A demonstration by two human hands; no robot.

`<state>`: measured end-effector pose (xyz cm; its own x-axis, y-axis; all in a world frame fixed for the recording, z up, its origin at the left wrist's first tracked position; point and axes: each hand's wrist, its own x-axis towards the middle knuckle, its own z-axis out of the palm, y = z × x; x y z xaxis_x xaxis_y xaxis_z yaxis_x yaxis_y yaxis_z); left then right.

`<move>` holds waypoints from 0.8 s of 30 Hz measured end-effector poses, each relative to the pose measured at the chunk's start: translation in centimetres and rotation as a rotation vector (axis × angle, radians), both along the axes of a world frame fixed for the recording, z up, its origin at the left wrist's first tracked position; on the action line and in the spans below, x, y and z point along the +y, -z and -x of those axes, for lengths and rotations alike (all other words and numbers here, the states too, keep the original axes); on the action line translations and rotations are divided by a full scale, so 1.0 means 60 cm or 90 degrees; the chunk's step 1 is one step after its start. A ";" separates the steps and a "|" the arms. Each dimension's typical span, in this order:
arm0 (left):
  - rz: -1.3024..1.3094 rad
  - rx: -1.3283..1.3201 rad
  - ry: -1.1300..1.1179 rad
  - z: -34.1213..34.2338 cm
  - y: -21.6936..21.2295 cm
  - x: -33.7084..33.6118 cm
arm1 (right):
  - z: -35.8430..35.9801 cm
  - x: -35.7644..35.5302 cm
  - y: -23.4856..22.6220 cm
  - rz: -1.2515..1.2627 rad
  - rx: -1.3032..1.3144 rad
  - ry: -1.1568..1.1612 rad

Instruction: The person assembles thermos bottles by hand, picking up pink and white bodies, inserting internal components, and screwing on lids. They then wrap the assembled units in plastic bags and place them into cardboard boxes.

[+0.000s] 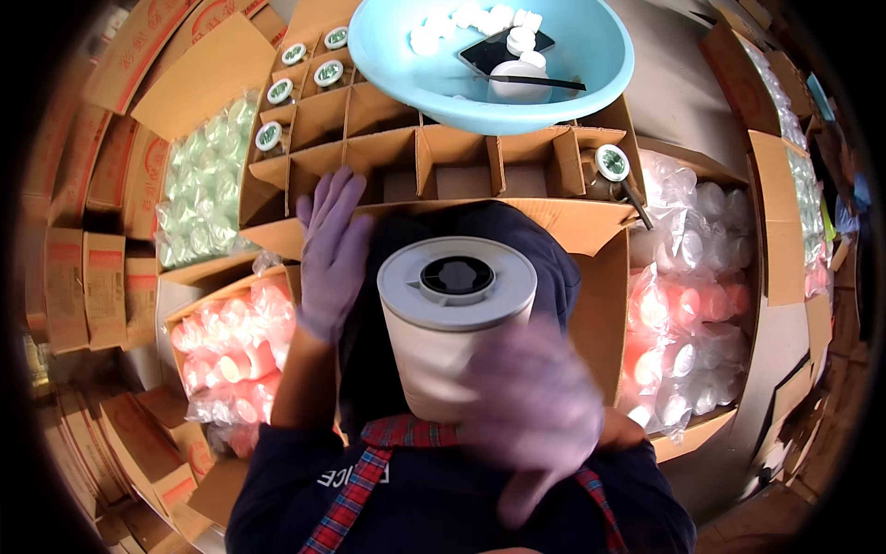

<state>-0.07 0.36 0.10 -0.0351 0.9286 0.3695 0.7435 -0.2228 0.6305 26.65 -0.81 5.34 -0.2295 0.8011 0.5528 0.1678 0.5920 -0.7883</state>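
A white cylinder with a grey top (411,305) and a black round recess in its middle stands at my lap, between my hands. My left hand (334,254), in a pale lilac glove, is raised just left of it with fingers stretched out and nothing in them. My right hand (535,406), gloved the same, is smeared by motion in front of the cylinder's lower right side. Whether it touches the cylinder or holds anything cannot be made out.
Ahead is a divided cardboard box (383,152) with several green-and-white capped jars (328,74). A light-blue basin (397,83) rests over it, holding white caps, a dark flat item and a white tub. Bagged cups fill cartons (688,305) on both sides.
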 end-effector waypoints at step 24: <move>0.101 -0.096 0.206 -0.044 -0.050 -0.025 | -0.016 -0.032 -0.021 -0.224 -0.132 -0.265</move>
<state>2.55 -1.15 3.09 0.2259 0.9459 0.2330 0.5469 -0.3211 0.7732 27.63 -2.71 6.58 -0.6176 0.3969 0.6789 -0.0055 0.8611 -0.5084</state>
